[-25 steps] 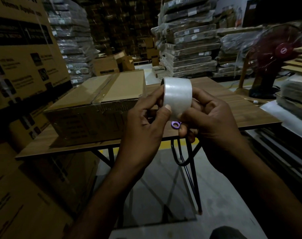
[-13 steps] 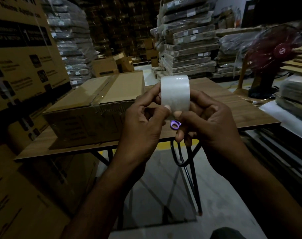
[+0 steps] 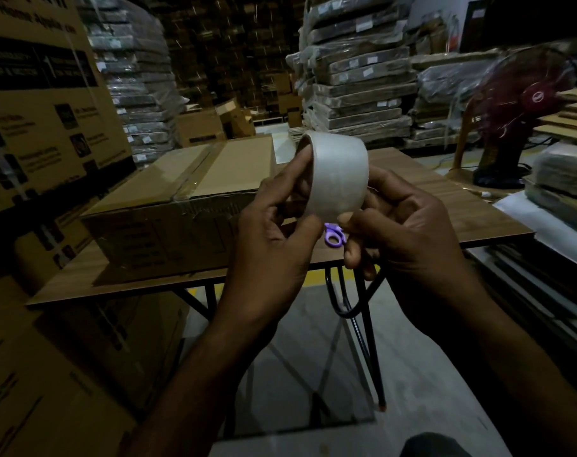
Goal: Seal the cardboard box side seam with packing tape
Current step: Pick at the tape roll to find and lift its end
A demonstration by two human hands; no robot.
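A roll of clear packing tape (image 3: 338, 174) is held up in front of me, above the table's near edge. My left hand (image 3: 273, 239) grips its left rim, index finger on the upper edge and thumb under the roll. My right hand (image 3: 402, 232) holds the roll from the right, thumb tip pressed on its lower face. The cardboard box (image 3: 181, 206) lies flat on the wooden table (image 3: 445, 206), left of my hands, with a tape strip along its top seam. Purple scissor handles (image 3: 334, 236) show between my hands.
Tall printed cartons (image 3: 39, 103) stand at the left, more under the table's left end. A red pedestal fan (image 3: 524, 110) stands at the right beside stacked flat goods (image 3: 564, 179). Wrapped pallet stacks (image 3: 356, 80) fill the background. Black table legs (image 3: 369, 331) stand over grey floor.
The roll has tilted so its left opening faces me more. My left index finger has moved up onto the upper rim. Both hands stay in about the same place.
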